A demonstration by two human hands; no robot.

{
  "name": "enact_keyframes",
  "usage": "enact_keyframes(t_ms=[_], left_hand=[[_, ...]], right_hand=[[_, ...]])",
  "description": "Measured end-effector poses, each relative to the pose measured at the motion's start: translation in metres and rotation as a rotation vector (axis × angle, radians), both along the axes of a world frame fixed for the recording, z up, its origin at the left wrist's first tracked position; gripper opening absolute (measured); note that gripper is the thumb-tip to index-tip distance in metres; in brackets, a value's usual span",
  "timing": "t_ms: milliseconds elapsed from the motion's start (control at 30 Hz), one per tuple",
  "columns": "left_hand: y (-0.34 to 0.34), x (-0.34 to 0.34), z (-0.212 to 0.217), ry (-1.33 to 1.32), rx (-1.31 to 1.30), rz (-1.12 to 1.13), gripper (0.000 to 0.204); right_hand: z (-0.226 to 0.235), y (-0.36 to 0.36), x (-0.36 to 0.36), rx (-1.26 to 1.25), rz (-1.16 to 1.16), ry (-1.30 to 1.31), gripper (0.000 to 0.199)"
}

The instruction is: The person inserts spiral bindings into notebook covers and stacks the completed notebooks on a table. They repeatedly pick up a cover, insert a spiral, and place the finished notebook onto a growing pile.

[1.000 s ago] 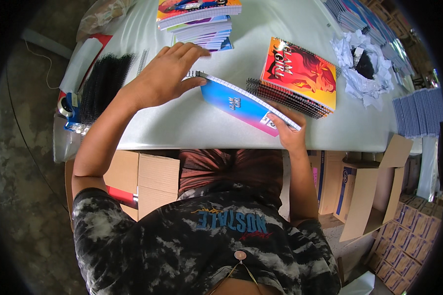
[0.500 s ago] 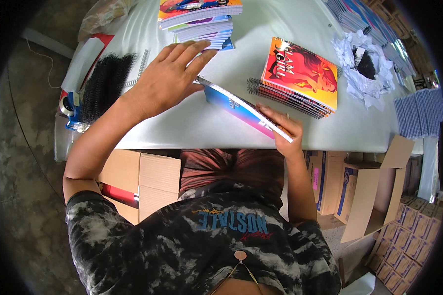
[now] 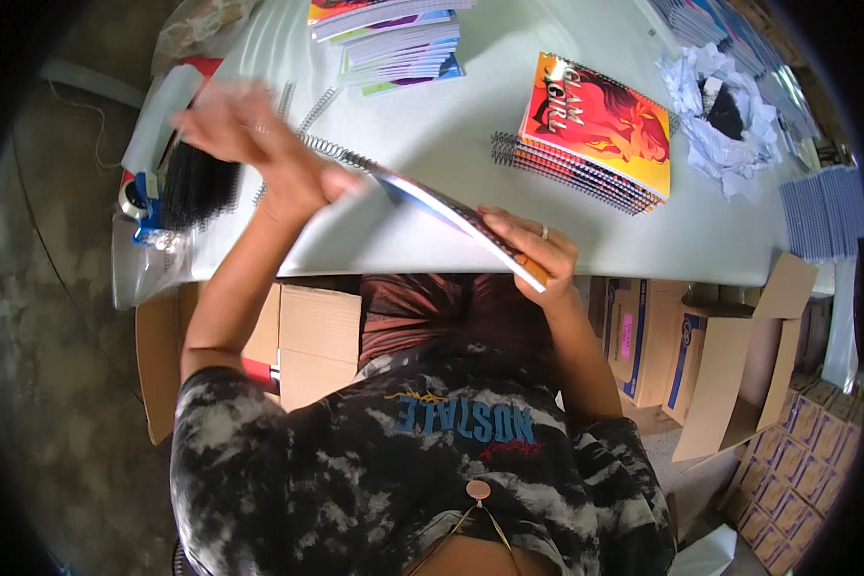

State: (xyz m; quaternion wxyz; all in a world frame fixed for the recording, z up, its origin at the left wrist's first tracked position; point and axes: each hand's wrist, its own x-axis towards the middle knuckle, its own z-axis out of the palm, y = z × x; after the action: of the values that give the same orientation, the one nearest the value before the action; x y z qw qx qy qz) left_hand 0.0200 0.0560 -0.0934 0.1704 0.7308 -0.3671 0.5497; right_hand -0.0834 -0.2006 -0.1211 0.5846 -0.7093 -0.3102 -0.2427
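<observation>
My right hand (image 3: 538, 248) grips a thin notebook (image 3: 451, 213) by its near right end, the fingers over its cover and the thumb mostly hidden. The notebook is held on edge, slanting above the table's front. From its far left end a dark wire spiral (image 3: 328, 147) sticks out toward my left hand (image 3: 259, 144). That hand is blurred by motion, its fingers and thumb stretched apart, with nothing seen in it. Left of it lies a heap of black spirals (image 3: 200, 182), and a few loose spirals (image 3: 286, 101) lie close by.
A stack of unbound notebooks (image 3: 403, 53) stands at the far middle of the table (image 3: 394, 252). To its right is a pile of spiral-bound notebooks (image 3: 600, 130) with red and yellow covers. Crumpled paper (image 3: 682, 91) holds dark spirals. Open cardboard boxes (image 3: 730, 374) stand below the table edge.
My left hand has swung left, away from the notebook's far end, and its fingers have spread. More of the spiral now shows beyond that end. My right hand keeps its hold, shifted slightly left.
</observation>
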Motion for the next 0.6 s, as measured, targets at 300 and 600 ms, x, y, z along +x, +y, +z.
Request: enact_keyframes(t_ms=[300, 600], left_hand=[[0.007, -0.064, -0.049, 0.231, 0.218, -0.135, 0.104], [0.008, -0.016, 0.012, 0.002, 0.078, -0.215, 0.086]], right_hand=[[0.002, 0.017, -0.010, -0.075, 0.017, -0.061, 0.034], [0.004, 0.021, 0.003, -0.036, 0.038, -0.116, 0.033]])
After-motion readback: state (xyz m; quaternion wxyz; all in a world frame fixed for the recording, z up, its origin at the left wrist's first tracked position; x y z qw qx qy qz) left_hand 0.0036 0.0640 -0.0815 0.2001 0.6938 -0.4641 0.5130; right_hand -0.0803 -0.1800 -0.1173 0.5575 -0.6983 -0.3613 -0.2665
